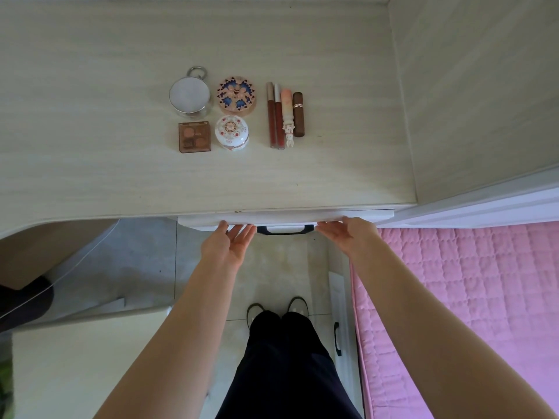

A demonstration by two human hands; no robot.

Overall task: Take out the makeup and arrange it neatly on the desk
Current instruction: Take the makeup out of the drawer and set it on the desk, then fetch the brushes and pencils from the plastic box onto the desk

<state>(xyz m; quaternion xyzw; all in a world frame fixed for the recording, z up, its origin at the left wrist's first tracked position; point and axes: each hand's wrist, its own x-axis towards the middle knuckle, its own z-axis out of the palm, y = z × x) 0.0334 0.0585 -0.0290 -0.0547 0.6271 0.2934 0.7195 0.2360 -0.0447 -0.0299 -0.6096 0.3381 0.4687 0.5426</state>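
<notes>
On the pale wooden desk [90, 116] the makeup lies in neat rows: a round mirrored jar [189, 95], an ornate round compact [237, 96], a brown eyeshadow palette [194, 137], a white domed floral box [231, 132]. To their right lie two slim lip glosses [273, 116], a pink bunny-topped tube [287, 116] and a brown lipstick [298, 114], side by side. Below the desk edge, the white drawer front [281, 222] with a black handle [285, 229] sits almost flush. My left hand [231, 241] and my right hand [348, 234] press straight fingers against it, either side of the handle.
A pink quilted bed [469, 297] lies at the right, right beside the desk. A white side panel [484, 86] walls the desk's right end. Tiled floor and my feet [278, 309] show below. A dark object [24, 300] and a thin cable [84, 258] lie under the desk at left.
</notes>
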